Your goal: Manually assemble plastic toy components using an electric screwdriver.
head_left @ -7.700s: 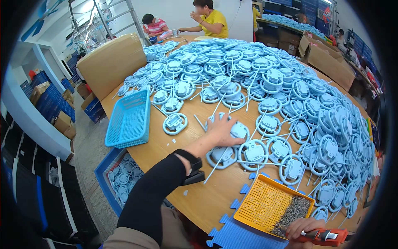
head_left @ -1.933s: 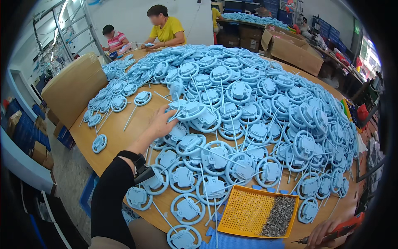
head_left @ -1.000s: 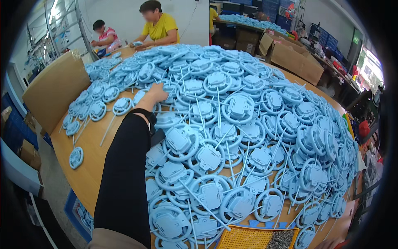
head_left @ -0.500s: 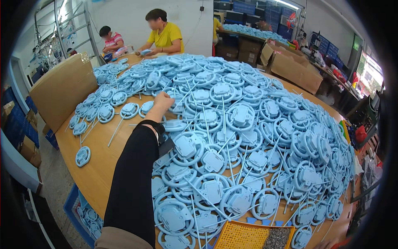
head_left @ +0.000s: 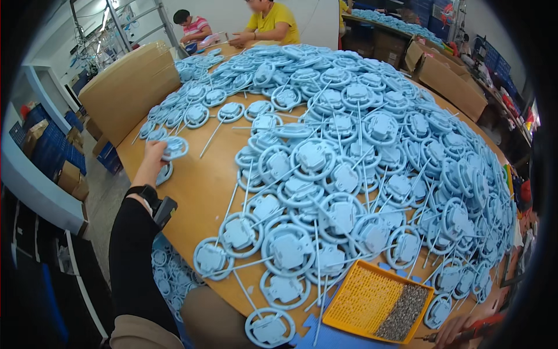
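My left hand [head_left: 153,153] is over the table's left edge, its fingers closed on a light-blue ring-shaped plastic part [head_left: 176,149] with a plate in its middle. Another such ring [head_left: 165,173] lies partly hidden just below that hand. At the lower right edge my right hand [head_left: 455,331] grips a red and black power screwdriver [head_left: 483,326], its thin bit pointing left. Left of the bit stands a yellow tray [head_left: 356,299] holding many small metal screws [head_left: 403,311]. A large heap of the same blue rings [head_left: 343,174], many with thin rods, spreads over the table.
A cardboard sheet [head_left: 131,87] stands upright on the table's far left. Blue rings also fill a container [head_left: 168,273] below the table edge. Across the table sit a person in yellow [head_left: 279,26] and another in pink stripes [head_left: 197,28]. An open carton [head_left: 444,81] stands at far right.
My left hand has moved left and nearer, away from the heap, and now holds a blue ring. The view has shifted, bringing the screw tray and my right hand with the screwdriver further into sight.
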`<state>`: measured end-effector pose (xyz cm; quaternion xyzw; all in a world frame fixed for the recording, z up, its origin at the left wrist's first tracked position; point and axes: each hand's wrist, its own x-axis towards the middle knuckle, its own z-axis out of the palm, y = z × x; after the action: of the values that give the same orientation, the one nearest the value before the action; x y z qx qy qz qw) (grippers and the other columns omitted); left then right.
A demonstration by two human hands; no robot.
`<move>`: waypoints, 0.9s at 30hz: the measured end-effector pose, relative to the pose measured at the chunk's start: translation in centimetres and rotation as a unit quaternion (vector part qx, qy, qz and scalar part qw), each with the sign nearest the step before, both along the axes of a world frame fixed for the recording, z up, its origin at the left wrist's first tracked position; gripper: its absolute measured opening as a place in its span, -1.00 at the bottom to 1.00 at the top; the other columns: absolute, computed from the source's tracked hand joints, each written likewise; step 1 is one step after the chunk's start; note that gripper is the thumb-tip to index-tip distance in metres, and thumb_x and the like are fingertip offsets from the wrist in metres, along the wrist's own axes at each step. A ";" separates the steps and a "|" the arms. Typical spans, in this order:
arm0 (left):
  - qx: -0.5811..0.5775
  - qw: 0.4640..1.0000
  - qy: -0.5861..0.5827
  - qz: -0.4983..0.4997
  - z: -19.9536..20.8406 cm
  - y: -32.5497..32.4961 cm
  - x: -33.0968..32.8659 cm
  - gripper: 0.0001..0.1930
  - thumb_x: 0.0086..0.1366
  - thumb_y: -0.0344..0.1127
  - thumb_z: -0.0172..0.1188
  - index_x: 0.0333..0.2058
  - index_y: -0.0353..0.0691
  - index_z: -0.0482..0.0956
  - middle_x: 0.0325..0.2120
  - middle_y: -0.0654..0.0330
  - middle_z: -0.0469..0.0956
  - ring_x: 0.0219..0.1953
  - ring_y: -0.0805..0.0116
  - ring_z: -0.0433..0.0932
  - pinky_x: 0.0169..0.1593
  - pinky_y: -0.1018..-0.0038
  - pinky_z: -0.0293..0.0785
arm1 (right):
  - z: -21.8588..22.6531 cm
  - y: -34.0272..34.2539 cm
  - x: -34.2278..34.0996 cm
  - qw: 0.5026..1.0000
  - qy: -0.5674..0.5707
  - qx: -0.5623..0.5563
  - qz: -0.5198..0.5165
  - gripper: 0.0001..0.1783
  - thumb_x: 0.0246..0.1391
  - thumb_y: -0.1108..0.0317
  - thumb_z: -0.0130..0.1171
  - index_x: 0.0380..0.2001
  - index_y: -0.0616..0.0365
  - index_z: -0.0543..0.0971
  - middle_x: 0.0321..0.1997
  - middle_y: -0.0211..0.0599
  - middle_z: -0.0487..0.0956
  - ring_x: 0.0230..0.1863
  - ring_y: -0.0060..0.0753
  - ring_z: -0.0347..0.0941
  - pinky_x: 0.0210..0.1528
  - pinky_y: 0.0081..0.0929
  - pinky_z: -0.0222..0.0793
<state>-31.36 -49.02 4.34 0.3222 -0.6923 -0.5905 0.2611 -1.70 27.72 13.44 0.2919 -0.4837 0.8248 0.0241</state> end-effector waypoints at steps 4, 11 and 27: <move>-0.119 0.950 -0.158 0.239 -5.4 -15.7 29.3 -0.61 0.00 -0.30 0.29 -0.15 -0.24 0.50 -0.39 0.09 0.53 -0.42 0.21 0.55 -0.42 0.30 0.48 | -2.9 -3.1 -16.2 0.965 -0.070 0.008 0.253 -0.45 -0.05 0.22 0.35 -0.05 0.25 0.39 -0.38 -0.03 0.53 -0.47 -0.11 0.52 -0.39 -0.23 0.49; -0.461 0.877 -0.071 -0.115 -0.2 7.7 23.1 -0.54 0.02 -0.34 0.30 -0.07 -0.32 0.47 -0.10 -0.01 0.48 0.00 0.09 0.42 0.10 0.35 0.31 | -3.1 -2.9 -10.0 0.996 -0.047 0.016 0.071 -0.33 -0.06 0.05 0.36 -0.03 0.21 0.30 -0.46 -0.10 0.48 -0.62 -0.23 0.45 -0.51 -0.30 0.45; -0.447 0.797 -0.159 -0.372 0.6 39.4 38.0 -0.21 -0.23 -0.34 0.40 0.11 -0.17 0.38 0.05 -0.09 0.28 0.10 -0.15 0.25 0.12 0.13 0.26 | -4.8 -6.4 -8.9 0.997 -0.043 -0.036 0.048 -0.59 -0.11 0.42 0.32 -0.21 0.27 0.38 -0.48 -0.29 0.45 -0.48 -0.41 0.45 -0.41 -0.46 0.41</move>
<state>6.66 -9.66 4.93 -0.0239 -0.9778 -0.2071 0.0223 -10.55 21.29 8.60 0.2782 -0.4398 0.8535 -0.0252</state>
